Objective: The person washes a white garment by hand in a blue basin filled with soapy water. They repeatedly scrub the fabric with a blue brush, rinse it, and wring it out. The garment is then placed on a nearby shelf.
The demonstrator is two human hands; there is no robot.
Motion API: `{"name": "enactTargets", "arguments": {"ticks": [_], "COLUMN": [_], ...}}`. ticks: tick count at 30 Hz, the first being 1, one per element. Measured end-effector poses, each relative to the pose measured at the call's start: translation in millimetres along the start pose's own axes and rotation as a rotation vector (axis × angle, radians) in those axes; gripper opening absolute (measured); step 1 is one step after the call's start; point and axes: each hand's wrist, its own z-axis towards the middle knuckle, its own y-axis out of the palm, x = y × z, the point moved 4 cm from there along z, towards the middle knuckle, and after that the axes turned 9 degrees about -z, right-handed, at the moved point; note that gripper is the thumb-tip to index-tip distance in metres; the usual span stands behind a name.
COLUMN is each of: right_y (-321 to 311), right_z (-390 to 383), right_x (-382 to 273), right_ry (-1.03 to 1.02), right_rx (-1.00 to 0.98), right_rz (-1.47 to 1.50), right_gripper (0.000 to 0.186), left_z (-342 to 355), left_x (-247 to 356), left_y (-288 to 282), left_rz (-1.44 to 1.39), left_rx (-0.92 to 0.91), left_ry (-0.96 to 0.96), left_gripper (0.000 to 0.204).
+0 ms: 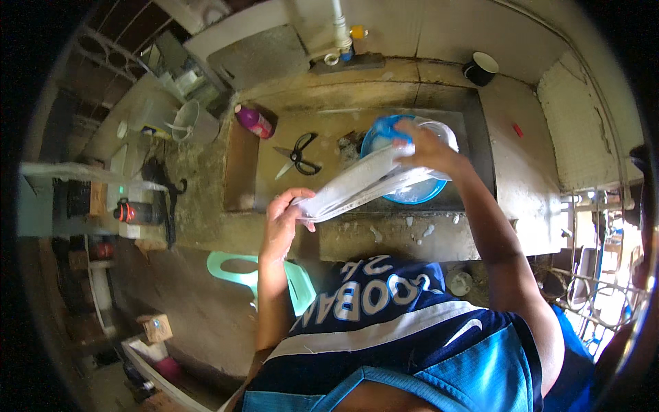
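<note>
We appear to be washing the white cloth, stretched from our left hand, whose grip pinches one end, to our right hand above the blue basin; we cannot tell that grip's closure. Our forearms reach forward; further rubbing likely calls for tautness.

The white cloth you stretch out looks thin, creased and slightly see-through. In front of you, the blue basin is smooth, glossy plastic. The scissors pair bright metal blades with black handles that look like plastic. The purple bottle is shiny plastic, while the sink and counter show you a rough, stained, concrete-like finish. The stool is smooth pale-green plastic, and your shirt is fabric.
</note>
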Motion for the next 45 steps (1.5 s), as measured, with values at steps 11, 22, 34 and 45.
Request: {"name": "enactTargets", "arguments": {"ticks": [11,22,34,45], "right_y": [-37.0,-29.8,75.8,83.7], "right_z": [-63.2,-6.7,14.0,27.3], "right_x": [-0.9,19.1,21.2,-39.4], "right_ry": [0.222,0.234,-0.011,-0.070], "right_rx": [0.252,0.317,-0.028,-0.027], "right_rz": [-0.174,-0.344,-0.413,-0.319], "right_gripper": [0.041,0.048,0.051,0.049], "left_z": [29.8,52.5,38.6,45.1], "left_x": [1.2,-60.1,-57.5,-72.3], "left_y": [22.5,-25.3,-22.0,-23.4], "left_rz": [-0.165,-0.017,0.152,-0.322], "left_rx": [0.102,0.031,0.261,0.431], "left_ry": [0.037,-0.115,-0.031,0.149], "left_gripper": [0.026,0.027,0.037,0.031]}}
